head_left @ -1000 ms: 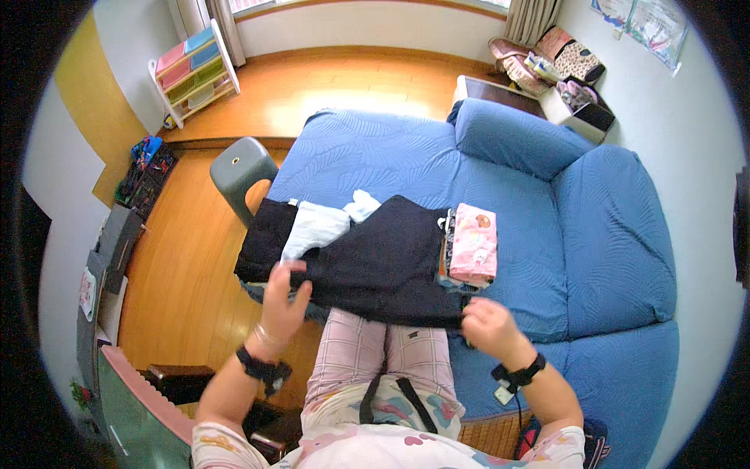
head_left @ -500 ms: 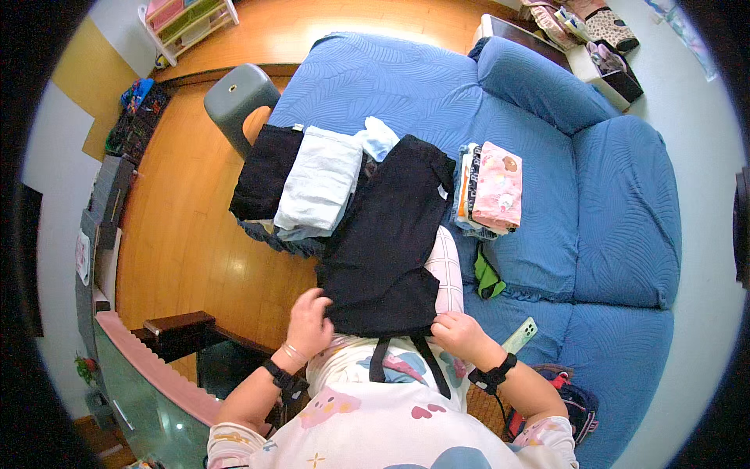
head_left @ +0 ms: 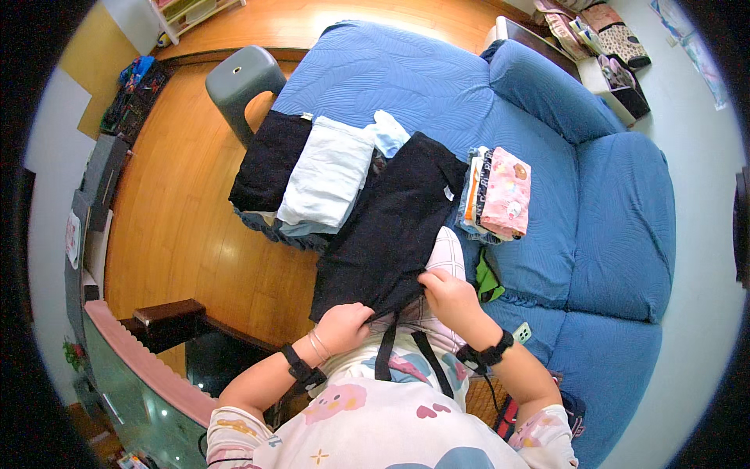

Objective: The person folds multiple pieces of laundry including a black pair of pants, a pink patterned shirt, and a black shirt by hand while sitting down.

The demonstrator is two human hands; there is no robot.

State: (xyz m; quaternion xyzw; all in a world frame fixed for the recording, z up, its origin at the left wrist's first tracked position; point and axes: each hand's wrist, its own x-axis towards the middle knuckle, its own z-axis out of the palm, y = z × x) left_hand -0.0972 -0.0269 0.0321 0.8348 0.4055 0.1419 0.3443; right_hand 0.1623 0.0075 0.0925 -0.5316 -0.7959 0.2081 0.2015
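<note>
A black garment (head_left: pixel 383 219), smoothed out long and narrow with a small white tag near its far right edge, lies across my lap and the sofa edge. My left hand (head_left: pixel 344 328) is closed on its near edge. With thumb and fingers together, my right hand (head_left: pixel 451 301) pinches its near right side, where the cloth is drawn into creases. Left of it lie a folded black piece (head_left: pixel 269 160) and a folded pale blue-white piece (head_left: pixel 328 172) on other clothes. A small light blue cloth (head_left: pixel 387 134) rests beyond them.
A stack of folded clothes with a pink printed top piece (head_left: pixel 506 195) sits on the blue-covered sofa (head_left: pixel 539 156). A green item (head_left: pixel 488 277) and a phone (head_left: pixel 522 334) lie to my right. At left are a grey stool (head_left: pixel 246 78) and a glass-topped table (head_left: pixel 144 391).
My left hand has moved right and closed on the near edge. My right hand has gone up and left, drawing the garment's right side inward, so its near end is narrower.
</note>
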